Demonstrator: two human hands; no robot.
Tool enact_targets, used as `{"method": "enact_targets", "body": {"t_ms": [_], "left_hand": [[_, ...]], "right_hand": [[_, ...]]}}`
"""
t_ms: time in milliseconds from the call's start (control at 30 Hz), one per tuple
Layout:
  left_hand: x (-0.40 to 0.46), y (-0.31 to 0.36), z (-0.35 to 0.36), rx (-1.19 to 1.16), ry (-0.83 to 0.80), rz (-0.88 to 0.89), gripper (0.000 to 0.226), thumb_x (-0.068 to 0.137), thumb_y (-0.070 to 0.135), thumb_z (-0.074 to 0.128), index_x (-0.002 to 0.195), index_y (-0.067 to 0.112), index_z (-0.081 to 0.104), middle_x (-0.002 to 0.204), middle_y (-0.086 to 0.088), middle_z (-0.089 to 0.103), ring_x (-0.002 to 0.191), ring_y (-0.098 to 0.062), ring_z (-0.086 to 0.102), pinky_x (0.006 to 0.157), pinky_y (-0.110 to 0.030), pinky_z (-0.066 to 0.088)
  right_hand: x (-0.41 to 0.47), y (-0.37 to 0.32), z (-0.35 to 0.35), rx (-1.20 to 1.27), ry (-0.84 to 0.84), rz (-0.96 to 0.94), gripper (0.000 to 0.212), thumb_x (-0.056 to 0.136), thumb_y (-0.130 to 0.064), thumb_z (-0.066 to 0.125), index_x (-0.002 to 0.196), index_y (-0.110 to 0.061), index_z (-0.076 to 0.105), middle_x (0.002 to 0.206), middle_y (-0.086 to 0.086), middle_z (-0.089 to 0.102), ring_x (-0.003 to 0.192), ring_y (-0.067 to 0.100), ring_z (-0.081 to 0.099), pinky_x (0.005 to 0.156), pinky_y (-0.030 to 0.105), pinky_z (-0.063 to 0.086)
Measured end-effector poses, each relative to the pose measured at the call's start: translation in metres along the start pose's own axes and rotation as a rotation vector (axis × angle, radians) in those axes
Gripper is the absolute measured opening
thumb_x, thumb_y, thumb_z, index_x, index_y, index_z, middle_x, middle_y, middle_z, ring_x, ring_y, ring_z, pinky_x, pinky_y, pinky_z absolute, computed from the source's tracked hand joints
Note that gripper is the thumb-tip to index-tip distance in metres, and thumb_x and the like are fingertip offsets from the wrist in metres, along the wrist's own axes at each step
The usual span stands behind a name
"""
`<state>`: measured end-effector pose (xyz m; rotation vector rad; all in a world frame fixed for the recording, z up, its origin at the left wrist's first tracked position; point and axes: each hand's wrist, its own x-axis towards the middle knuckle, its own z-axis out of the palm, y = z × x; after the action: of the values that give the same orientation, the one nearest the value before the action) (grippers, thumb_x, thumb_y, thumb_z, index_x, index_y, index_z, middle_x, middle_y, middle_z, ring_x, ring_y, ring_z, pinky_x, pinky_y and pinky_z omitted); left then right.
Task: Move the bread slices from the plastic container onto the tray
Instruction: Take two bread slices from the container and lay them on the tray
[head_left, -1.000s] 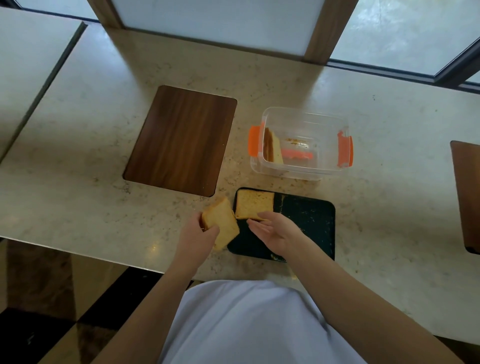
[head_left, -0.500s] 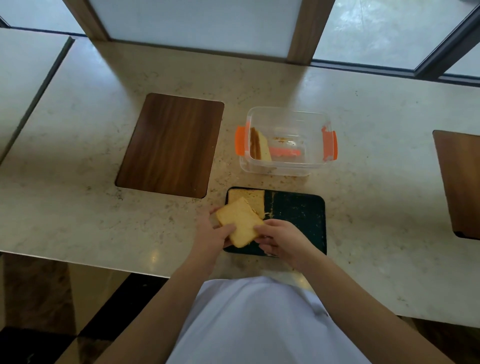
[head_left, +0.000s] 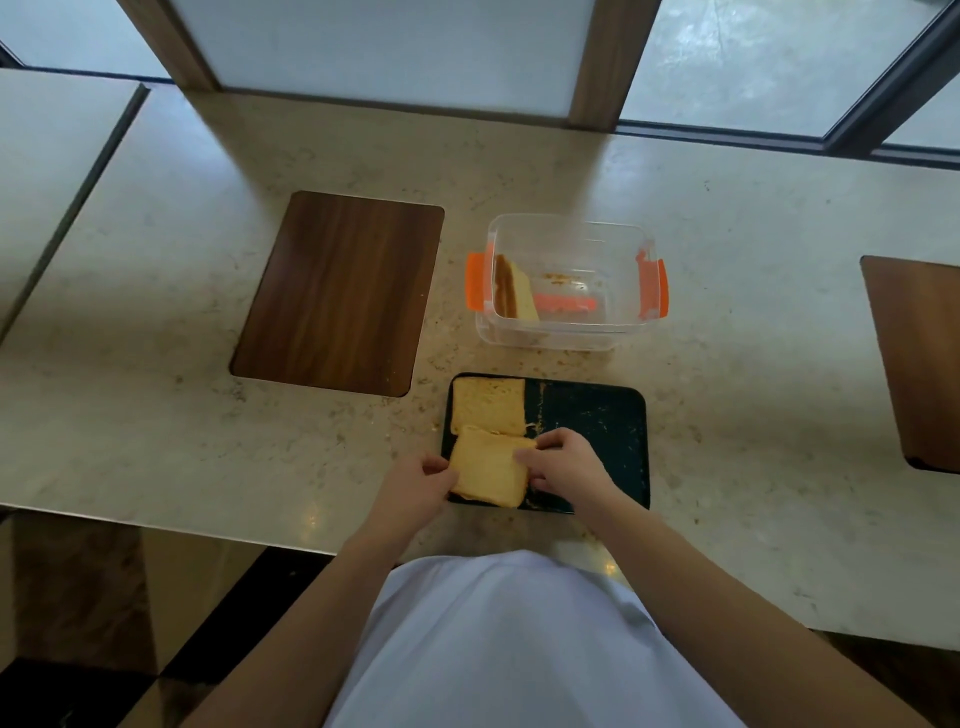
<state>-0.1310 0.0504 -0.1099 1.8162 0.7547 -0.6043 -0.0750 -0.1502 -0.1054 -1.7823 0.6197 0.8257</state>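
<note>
A dark tray (head_left: 597, 415) lies near the counter's front edge, strewn with crumbs. One bread slice (head_left: 488, 404) lies flat in its far left corner. A second bread slice (head_left: 485, 470) rests in the near left corner, just below the first. My left hand (head_left: 415, 486) pinches its left edge and my right hand (head_left: 566, 465) holds its right edge and top corner. Behind the tray stands a clear plastic container (head_left: 571, 332) with orange clips, holding upright bread slices (head_left: 511, 288) against its left wall.
A dark wooden board (head_left: 340, 291) is set into the marble counter (head_left: 156, 415) left of the container. Another wooden board (head_left: 914, 358) sits at the right edge. Windows run along the back. The counter's front edge is close to my body.
The slice held in my left hand moved right from beside the tray onto its near left corner. My right hand came onto the slice's right edge.
</note>
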Motion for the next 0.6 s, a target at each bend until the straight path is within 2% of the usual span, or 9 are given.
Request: {"method": "enact_targets", "body": {"t_ms": [67,167,267,400,467,533,600], "left_hand": [[-0.001,0.000,0.000,0.093,-0.027,-0.020,0.022,0.087,0.028,0.064,0.097,0.010,0.068,0.088,-0.004,0.066,0.080,-0.018,0.061,0.074,-0.038,0.053],[-0.004,0.002,0.000,0.158,-0.051,0.006,0.016,0.084,0.027,0.062,0.078,0.012,0.059,0.074,-0.007,0.052,0.068,-0.018,0.051,0.063,-0.037,0.043],[-0.005,0.004,-0.002,0.179,-0.047,0.017,0.015,0.086,0.025,0.060,0.078,0.013,0.059,0.073,-0.007,0.051,0.068,-0.019,0.051,0.063,-0.036,0.042],[-0.005,0.008,-0.003,0.186,-0.067,0.046,0.013,0.086,0.026,0.055,0.077,0.017,0.053,0.072,-0.006,0.046,0.065,-0.017,0.045,0.061,-0.033,0.036],[-0.004,0.011,-0.002,0.197,-0.069,0.071,0.011,0.086,0.026,0.055,0.078,0.021,0.050,0.076,-0.002,0.046,0.067,-0.015,0.046,0.059,-0.029,0.034],[-0.003,0.013,0.000,0.204,-0.072,0.096,0.021,0.086,0.024,0.056,0.070,0.026,0.043,0.071,0.005,0.042,0.061,-0.009,0.040,0.055,-0.025,0.029],[-0.001,0.015,0.001,0.211,-0.073,0.123,0.026,0.084,0.021,0.056,0.064,0.021,0.040,0.063,0.003,0.035,0.055,-0.011,0.033,0.053,-0.029,0.025]], "right_hand": [[0.006,-0.002,0.008,-0.037,0.046,-0.033,0.026,0.084,-0.026,0.079,0.099,-0.022,0.058,0.101,0.004,0.065,0.090,0.020,0.068,0.080,0.038,0.062],[0.012,0.000,0.019,-0.130,0.075,-0.091,0.025,0.085,-0.028,0.079,0.098,-0.022,0.058,0.098,0.001,0.064,0.088,0.018,0.066,0.082,0.041,0.062],[0.016,0.004,0.020,-0.240,0.093,-0.134,0.025,0.088,-0.028,0.075,0.108,-0.020,0.062,0.101,-0.002,0.065,0.089,0.016,0.064,0.083,0.039,0.060],[0.016,0.009,0.015,-0.277,0.092,-0.140,0.037,0.089,-0.024,0.072,0.123,-0.015,0.062,0.108,-0.002,0.067,0.095,0.018,0.065,0.084,0.038,0.059],[0.014,0.014,0.013,-0.251,0.087,-0.116,0.035,0.088,-0.021,0.072,0.121,-0.016,0.061,0.107,-0.001,0.066,0.092,0.018,0.067,0.083,0.039,0.060],[0.012,0.019,0.013,-0.258,0.059,-0.109,0.029,0.088,-0.018,0.071,0.116,-0.017,0.061,0.107,0.001,0.065,0.089,0.017,0.066,0.081,0.037,0.061],[0.012,0.024,0.013,-0.269,0.031,-0.124,0.030,0.088,-0.016,0.069,0.116,-0.016,0.062,0.106,0.001,0.065,0.089,0.015,0.065,0.079,0.034,0.060]]}}
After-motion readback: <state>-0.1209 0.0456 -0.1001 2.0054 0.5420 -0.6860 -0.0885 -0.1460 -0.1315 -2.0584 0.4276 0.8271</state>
